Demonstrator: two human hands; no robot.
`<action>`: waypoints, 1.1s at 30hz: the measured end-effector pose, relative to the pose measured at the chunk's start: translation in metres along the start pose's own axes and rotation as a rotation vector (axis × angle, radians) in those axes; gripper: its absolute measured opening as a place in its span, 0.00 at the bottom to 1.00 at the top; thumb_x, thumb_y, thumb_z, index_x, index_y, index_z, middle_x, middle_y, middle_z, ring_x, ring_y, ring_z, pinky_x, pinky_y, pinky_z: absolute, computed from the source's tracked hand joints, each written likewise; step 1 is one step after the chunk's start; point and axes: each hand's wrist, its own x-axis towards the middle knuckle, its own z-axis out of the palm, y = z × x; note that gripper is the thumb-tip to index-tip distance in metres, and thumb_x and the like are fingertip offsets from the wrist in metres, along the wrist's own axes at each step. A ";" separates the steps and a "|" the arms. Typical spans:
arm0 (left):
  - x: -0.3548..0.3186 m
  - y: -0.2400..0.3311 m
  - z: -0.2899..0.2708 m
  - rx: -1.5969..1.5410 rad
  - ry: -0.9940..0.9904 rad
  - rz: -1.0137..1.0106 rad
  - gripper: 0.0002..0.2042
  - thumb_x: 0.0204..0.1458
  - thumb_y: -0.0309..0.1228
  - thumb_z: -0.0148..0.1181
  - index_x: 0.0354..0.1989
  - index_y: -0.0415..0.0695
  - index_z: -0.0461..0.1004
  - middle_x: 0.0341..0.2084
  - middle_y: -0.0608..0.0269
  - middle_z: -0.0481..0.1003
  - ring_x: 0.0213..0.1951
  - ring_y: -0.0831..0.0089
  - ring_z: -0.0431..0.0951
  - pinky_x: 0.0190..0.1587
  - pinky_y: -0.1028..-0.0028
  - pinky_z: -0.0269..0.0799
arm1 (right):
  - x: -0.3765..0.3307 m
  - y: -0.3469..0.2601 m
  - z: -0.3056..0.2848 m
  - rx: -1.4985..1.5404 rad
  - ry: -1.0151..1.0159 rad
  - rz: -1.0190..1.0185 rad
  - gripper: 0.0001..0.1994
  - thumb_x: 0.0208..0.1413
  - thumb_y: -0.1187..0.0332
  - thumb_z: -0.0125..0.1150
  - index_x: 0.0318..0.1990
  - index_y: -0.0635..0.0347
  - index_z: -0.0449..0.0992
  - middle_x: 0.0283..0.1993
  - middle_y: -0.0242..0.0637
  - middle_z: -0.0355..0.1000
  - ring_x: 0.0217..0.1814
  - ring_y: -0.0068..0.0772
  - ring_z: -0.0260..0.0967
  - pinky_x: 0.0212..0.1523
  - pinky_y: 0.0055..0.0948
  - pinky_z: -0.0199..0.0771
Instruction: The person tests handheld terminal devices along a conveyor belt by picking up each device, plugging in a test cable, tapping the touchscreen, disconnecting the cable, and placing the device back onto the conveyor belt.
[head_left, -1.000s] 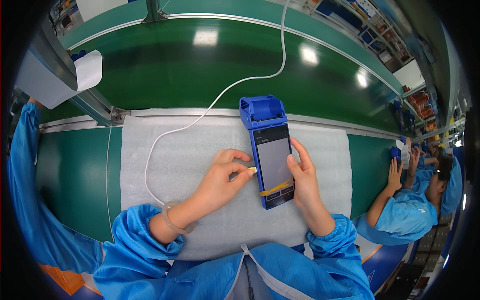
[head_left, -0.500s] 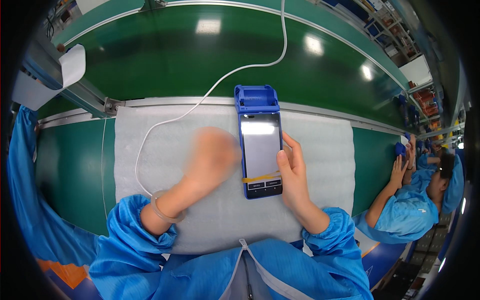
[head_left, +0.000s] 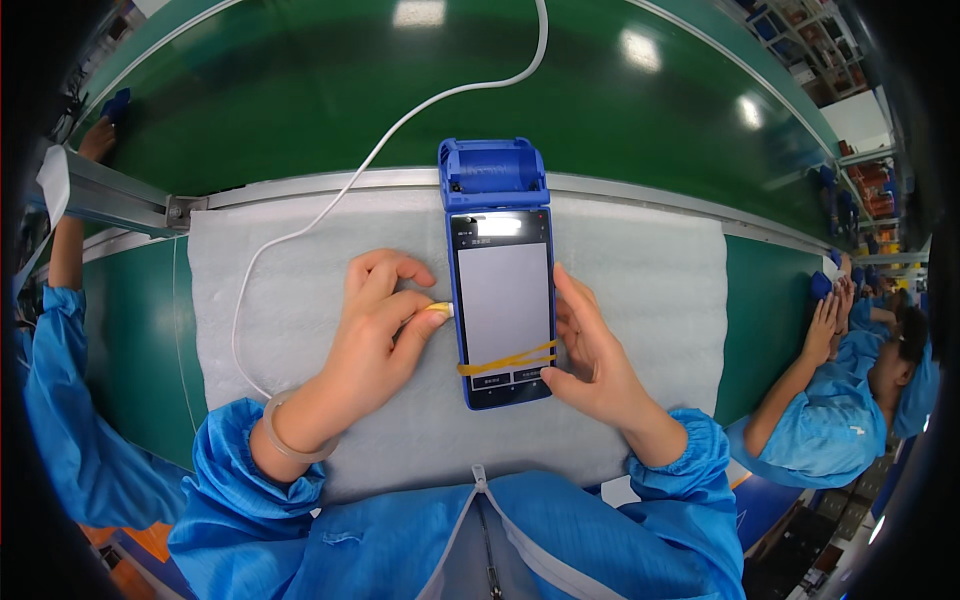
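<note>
A blue jacket (head_left: 385, 530) is worn by the person, and a pale bracelet (head_left: 290, 452) is carried on the left wrist. By the left hand (head_left: 375, 318), blurred half a second earlier, a small yellow-and-white plug (head_left: 446, 309) is pinched between thumb and forefinger at the left edge of a blue handheld terminal (head_left: 505, 300). The right hand (head_left: 600, 365) is half curled at the opposite edge, its thumb moved down to the screen's lower corner; whether a grip is kept underneath cannot be told. Small lettering is shown along the screen's top and on two dark buttons below a yellow rubber band (head_left: 508, 358). The terminal is placed over a white foam sheet (head_left: 640, 270) on the green counter (head_left: 135, 340), its open blue bay (head_left: 495, 170) overlapping the metal rail (head_left: 360, 180). Beyond, a white cable (head_left: 400, 122) is stretched across a glossy green surface (head_left: 280, 120).
</note>
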 end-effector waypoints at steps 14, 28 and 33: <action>0.001 0.003 -0.002 0.000 -0.051 -0.031 0.05 0.43 0.25 0.56 0.21 0.37 0.70 0.37 0.58 0.66 0.47 0.60 0.59 0.50 0.65 0.54 | 0.000 -0.004 0.002 -0.162 -0.025 0.017 0.44 0.38 0.83 0.50 0.64 0.57 0.33 0.64 0.46 0.36 0.66 0.44 0.36 0.60 0.36 0.45; -0.002 0.001 -0.005 0.028 -0.046 -0.013 0.05 0.43 0.26 0.57 0.22 0.37 0.71 0.37 0.58 0.66 0.46 0.61 0.59 0.49 0.67 0.55 | 0.000 -0.006 0.007 -0.192 -0.009 0.037 0.43 0.39 0.83 0.50 0.64 0.58 0.33 0.62 0.46 0.38 0.65 0.44 0.38 0.62 0.39 0.43; 0.000 0.001 -0.005 0.020 -0.042 -0.009 0.05 0.43 0.25 0.57 0.22 0.36 0.71 0.36 0.58 0.66 0.45 0.61 0.59 0.47 0.69 0.56 | 0.000 -0.005 0.006 -0.110 -0.009 0.048 0.43 0.39 0.83 0.49 0.64 0.57 0.33 0.62 0.45 0.39 0.65 0.42 0.38 0.61 0.39 0.43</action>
